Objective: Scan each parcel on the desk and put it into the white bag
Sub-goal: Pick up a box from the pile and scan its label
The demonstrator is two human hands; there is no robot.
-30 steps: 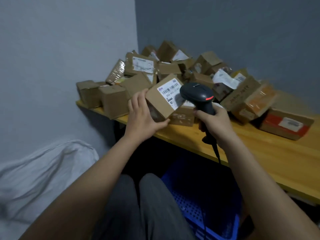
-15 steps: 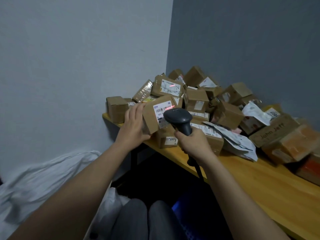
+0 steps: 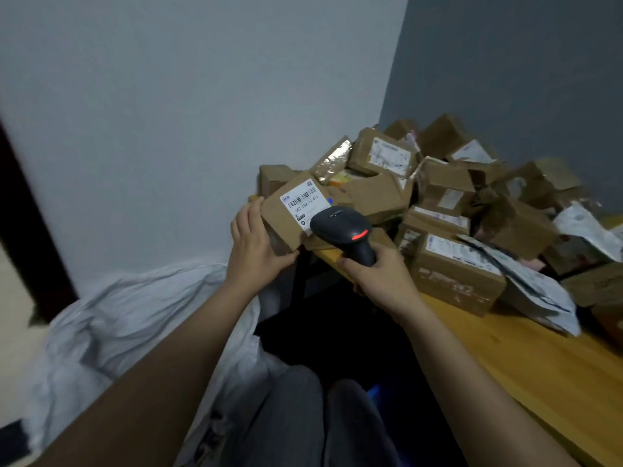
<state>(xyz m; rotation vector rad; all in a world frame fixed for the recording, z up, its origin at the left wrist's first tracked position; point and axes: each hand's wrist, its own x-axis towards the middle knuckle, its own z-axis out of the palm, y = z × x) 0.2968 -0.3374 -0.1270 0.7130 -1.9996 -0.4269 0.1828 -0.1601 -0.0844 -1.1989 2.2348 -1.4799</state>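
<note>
1. I see one left hand [image 3: 254,244] gripping one parcel [image 3: 296,210]: the fingers are curled over its left end and the thumb is under its lower edge.
2. The parcel is a brown box, held tilted in the air just off the left corner of the desk [image 3: 526,352]. Its top face carries one white label [image 3: 301,202] with barcodes.
3. I see one right hand [image 3: 377,281] wrapped tight round the handle of one scanner [image 3: 344,232]. The fingertips are hidden behind the handle.
4. The scanner is black. Its head lies over the lower right corner of the parcel's label, and one red light glows on the head.
5. One white bag [image 3: 118,325] lies crumpled on the floor, left of the desk and below the held parcel. Its mouth is not clear in this view.
6. One pile [image 3: 438,183] of brown boxes stands on the desk against the wall corner. I count at least ten; the far ones blur together, so I cannot give an exact count.
7. One large box [image 3: 455,271] sits at the front of the pile, just right of the right hand.
8. At least one grey mailer [image 3: 536,291] lies flat on the desk, touching the large box on its right.
9. Two knees in grey trousers [image 3: 303,419] show below the desk edge, between my two forearms.
</note>
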